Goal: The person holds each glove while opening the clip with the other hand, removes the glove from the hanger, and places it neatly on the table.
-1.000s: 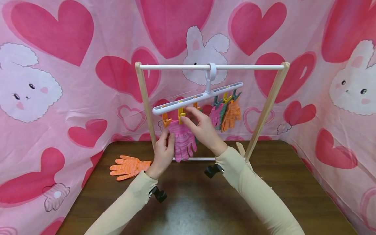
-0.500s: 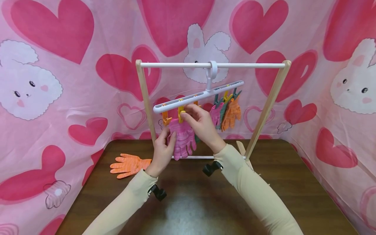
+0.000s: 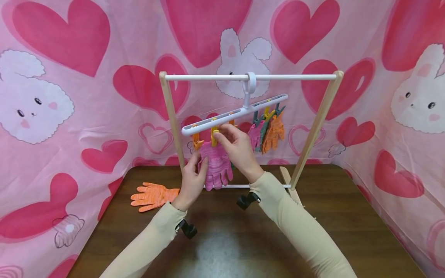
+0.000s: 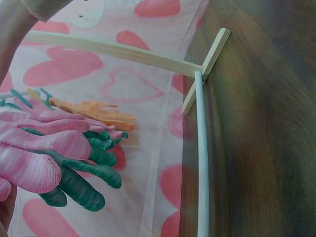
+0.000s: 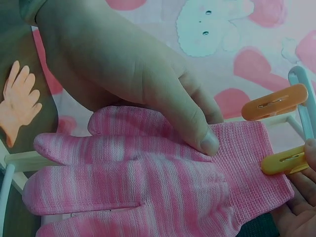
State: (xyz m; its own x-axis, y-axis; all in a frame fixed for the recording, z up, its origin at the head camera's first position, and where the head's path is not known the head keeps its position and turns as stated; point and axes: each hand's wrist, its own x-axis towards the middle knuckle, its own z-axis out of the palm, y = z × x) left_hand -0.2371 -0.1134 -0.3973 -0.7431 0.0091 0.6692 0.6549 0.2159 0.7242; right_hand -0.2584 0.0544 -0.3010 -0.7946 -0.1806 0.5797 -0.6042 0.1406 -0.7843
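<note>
A striped pink knit glove [image 3: 217, 166] hangs fingers down from the near end of a white clip hanger [image 3: 226, 118]. My left hand [image 3: 192, 175] pinches its side between thumb and fingers; in the right wrist view that thumb lies on the knit just below the cuff. My right hand [image 3: 240, 148] pinches the yellow clothespin [image 5: 284, 161], whose tip meets the cuff edge. Beside it, an orange clothespin [image 5: 274, 102] stands apart from the cuff. Behind the pink glove, green glove fingers [image 4: 81, 190] show in the left wrist view.
The hanger hooks over the white top bar [image 3: 208, 78] of a wooden-sided rack [image 3: 314, 131]. At its far end, clothespins hold a pink glove [image 3: 255, 135], a green one and an orange one [image 3: 274, 135]. Another orange glove [image 3: 154, 197] lies on the dark table [image 3: 222, 247], left.
Both hands keep their holds on the glove and the yellow clothespin. My right wrist has shifted slightly left, and my left thumb a little to the right.
</note>
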